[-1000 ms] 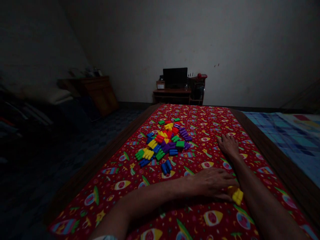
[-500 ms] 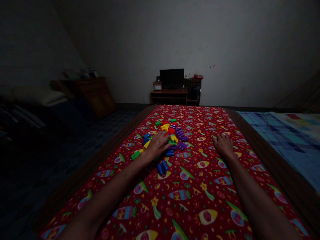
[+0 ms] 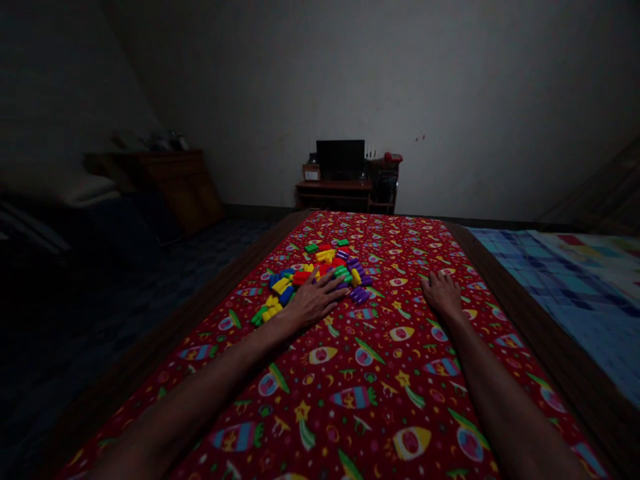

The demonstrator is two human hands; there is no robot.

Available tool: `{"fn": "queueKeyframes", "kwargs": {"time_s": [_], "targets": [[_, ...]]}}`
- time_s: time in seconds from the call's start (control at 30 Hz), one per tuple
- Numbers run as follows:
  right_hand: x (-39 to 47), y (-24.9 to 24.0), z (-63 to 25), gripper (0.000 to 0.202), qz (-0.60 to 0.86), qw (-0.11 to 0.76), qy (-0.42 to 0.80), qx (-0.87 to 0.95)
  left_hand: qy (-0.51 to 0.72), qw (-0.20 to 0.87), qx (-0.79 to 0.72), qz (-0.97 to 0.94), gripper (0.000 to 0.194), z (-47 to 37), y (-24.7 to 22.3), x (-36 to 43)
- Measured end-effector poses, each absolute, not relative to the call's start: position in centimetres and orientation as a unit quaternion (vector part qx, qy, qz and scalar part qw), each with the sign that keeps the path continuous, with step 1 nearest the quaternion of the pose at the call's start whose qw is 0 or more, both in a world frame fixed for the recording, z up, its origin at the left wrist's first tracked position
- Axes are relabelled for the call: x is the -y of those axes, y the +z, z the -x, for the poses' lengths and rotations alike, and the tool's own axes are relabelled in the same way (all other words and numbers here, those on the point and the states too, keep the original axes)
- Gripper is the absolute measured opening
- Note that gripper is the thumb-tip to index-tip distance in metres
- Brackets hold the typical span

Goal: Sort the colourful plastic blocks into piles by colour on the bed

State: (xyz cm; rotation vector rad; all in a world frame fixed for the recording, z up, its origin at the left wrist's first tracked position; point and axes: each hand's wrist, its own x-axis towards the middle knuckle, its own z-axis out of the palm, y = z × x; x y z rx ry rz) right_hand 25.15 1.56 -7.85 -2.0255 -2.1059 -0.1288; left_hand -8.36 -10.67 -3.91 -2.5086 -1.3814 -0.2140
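Observation:
A loose heap of toy building blocks (image 3: 343,273) in red, yellow, green, blue and purple lies on a red cloth (image 3: 370,363). My left hand (image 3: 315,299) rests palm down on the near side of this heap, fingers spread and touching some blocks. Whatever is under that palm is hidden. To its left are yellow and blue blocks (image 3: 284,288), with a green block (image 3: 259,315) at the near left end. Apart from the blocks, my right hand (image 3: 443,293) lies flat on the cloth at the right, fingers stretched forward, holding nothing.
The cloth has a rocket and star print and dark brown borders. Beyond it a monitor (image 3: 341,159) stands on a low desk (image 3: 334,187) by the wall. A wooden cabinet (image 3: 183,187) is at the left. Blue checked bedding (image 3: 520,273) spreads out on the right.
My left hand has come nearer and its fingers have spread out. The blue blocks that lay nearest me no longer show, and blocks in the heap have shifted. My right hand stays flat.

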Motion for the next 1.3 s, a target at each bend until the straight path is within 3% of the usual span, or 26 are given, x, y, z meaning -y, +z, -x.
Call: {"fn": "queueKeyframes", "kwargs": {"time_s": [0.27, 0.37, 0.6, 0.87, 1.0, 1.2, 1.3], "targets": [[-1.8, -8.2, -25.2, 0.051, 0.69, 0.104, -0.045, 0.715, -0.107, 0.155, 0.394, 0.9, 0.04, 1.5, -3.6, 7.6], [-1.8, -8.1, -25.2, 0.051, 0.688, 0.099, -0.048, 0.717, -0.088, 0.158, 0.442, 0.878, 0.035, 0.7, -4.4, 5.2], [-1.8, -8.0, -25.1, 0.052, 0.689, 0.105, -0.045, 0.716, -0.063, 0.143, 0.567, 0.809, 0.035, 4.5, -4.3, 3.0], [-1.9, -8.3, -25.3, 0.052, 0.684, 0.116, -0.046, 0.719, -0.148, 0.147, 0.59, 0.78, 0.046, 11.8, -2.7, 11.1], [-1.8, -8.2, -25.2, 0.051, 0.682, 0.118, -0.056, 0.72, -0.228, 0.068, 0.707, 0.667, 0.055, 17.6, -5.4, 14.6], [-2.0, -8.5, -25.8, 0.052, 0.664, 0.1, -0.083, 0.736, -0.331, -0.068, 0.715, 0.612, 0.066, 19.5, -8.1, 15.2], [-2.7, -9.4, -28.9, 0.047, 0.564, 0.058, -0.119, 0.815, -0.374, -0.085, 0.711, 0.589, 0.068, 19.6, -8.0, 14.4]]}}
